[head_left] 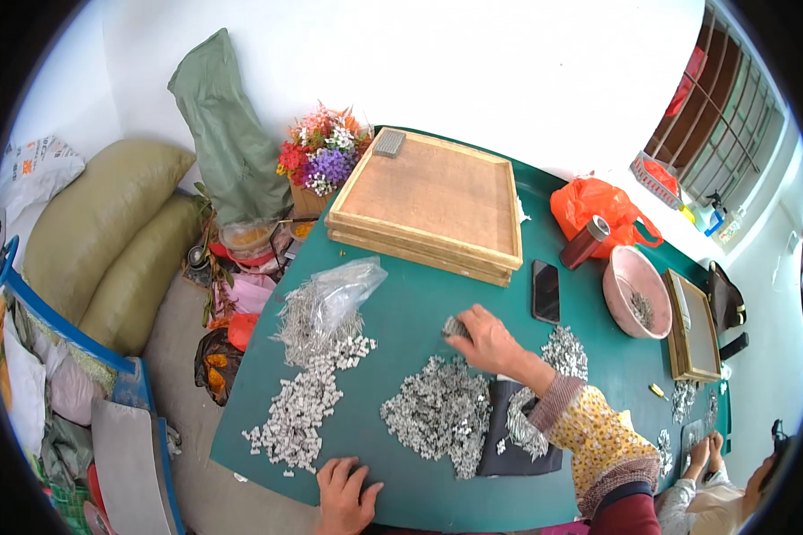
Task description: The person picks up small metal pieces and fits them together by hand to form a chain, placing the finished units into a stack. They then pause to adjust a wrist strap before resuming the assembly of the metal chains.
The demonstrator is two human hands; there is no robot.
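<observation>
My right hand (486,339) is over the middle of the green table, its fingers closed on a small grey block (455,328) that they partly cover. Just below it lies a wide heap of small silvery metal pieces (439,408). My left hand (346,497) rests at the table's near edge with its fingers apart, holding nothing. Beyond that hand spreads a pile of small whitish pieces (299,412). A clear plastic bag (348,287) lies against a mound of thin silvery pins (308,325) farther back.
Stacked wooden trays (437,192) stand at the back, a grey block (389,143) on top. To the right are a phone (546,292), red flask (585,242), pink bowl (623,276) and orange bag (598,209). Another person's hands (707,450) work at the far right.
</observation>
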